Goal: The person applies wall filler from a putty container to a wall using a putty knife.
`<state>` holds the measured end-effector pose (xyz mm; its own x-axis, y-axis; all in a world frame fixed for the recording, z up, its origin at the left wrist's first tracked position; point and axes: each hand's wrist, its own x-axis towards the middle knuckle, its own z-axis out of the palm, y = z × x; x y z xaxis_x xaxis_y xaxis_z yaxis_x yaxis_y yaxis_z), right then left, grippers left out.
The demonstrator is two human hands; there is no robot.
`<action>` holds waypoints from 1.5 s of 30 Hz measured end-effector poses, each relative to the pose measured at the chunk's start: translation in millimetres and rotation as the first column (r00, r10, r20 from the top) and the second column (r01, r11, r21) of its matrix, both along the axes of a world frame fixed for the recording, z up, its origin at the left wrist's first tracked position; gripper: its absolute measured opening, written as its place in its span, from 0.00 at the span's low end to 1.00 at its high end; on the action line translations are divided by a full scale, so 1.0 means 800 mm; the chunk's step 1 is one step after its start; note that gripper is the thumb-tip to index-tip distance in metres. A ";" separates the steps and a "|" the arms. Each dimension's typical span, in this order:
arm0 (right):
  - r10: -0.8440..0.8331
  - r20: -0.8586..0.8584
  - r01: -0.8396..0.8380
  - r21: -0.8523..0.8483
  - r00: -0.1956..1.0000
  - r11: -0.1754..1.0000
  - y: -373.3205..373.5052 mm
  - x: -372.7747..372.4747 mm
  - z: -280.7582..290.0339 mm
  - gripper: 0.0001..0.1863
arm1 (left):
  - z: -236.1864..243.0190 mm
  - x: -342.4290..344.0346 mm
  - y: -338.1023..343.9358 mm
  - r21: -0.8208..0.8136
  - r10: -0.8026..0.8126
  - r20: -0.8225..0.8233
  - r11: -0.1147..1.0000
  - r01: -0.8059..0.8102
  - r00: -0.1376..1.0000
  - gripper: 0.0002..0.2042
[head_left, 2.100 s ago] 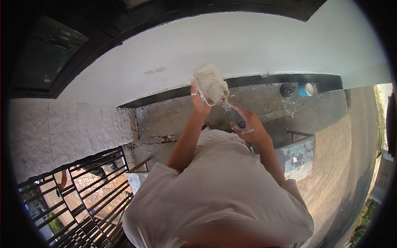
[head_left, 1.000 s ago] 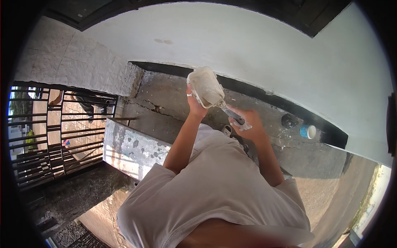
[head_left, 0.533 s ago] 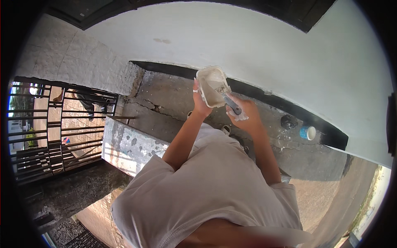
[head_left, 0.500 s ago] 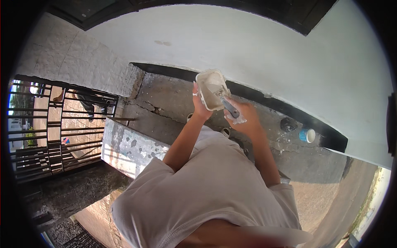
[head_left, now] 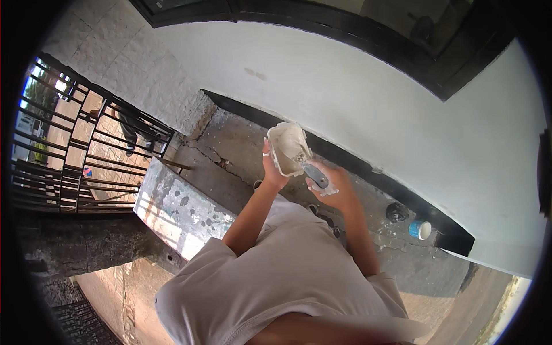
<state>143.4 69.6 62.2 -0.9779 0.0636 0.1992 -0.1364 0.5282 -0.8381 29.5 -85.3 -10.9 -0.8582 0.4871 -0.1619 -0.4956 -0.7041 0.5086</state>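
View's turned; left hand (head_left: 274, 172) grips cream rectangular plastic tub (head_left: 280, 156); right hand (head_left: 338, 190) clamps grey-handled scraper (head_left: 313, 173), blade (head_left: 300, 158) between hands.

One off-white rectangular tub (head_left: 280, 159), tilted, interior smeared; one grey-handled putty knife (head_left: 316, 175), blade inside, handle across near-right corner.

A plain, pale T-shirt (head_left: 287, 267) is worn loose, with short sleeves (head_left: 201, 259) and a seamed neckline (head_left: 248, 326). White patches (head_left: 329, 192) mark the right hand (head_left: 334, 185) and left hand (head_left: 275, 174)
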 end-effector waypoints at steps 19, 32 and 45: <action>-0.028 0.067 0.035 -0.095 0.997 0.995 -0.087 -0.058 -0.007 0.21 | -0.024 -0.066 -0.081 0.066 -0.057 0.105 0.997 0.050 0.993 0.34; -0.030 0.058 0.032 -0.033 0.998 0.999 -0.196 -0.161 0.000 0.25 | -0.004 -0.199 -0.182 0.076 -0.116 0.088 0.991 0.109 0.989 0.35; -0.126 -0.124 0.120 -0.055 0.984 0.991 -0.238 -0.220 0.020 0.18 | 0.031 -0.268 -0.196 0.015 -0.167 0.007 0.986 0.167 0.986 0.34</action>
<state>-33.0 -120.9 78.4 -0.9291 0.1940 0.3149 -0.1796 0.5077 -0.8426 -185.1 -242.3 14.1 -0.7635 0.6255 -0.1605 -0.6107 -0.6187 0.4942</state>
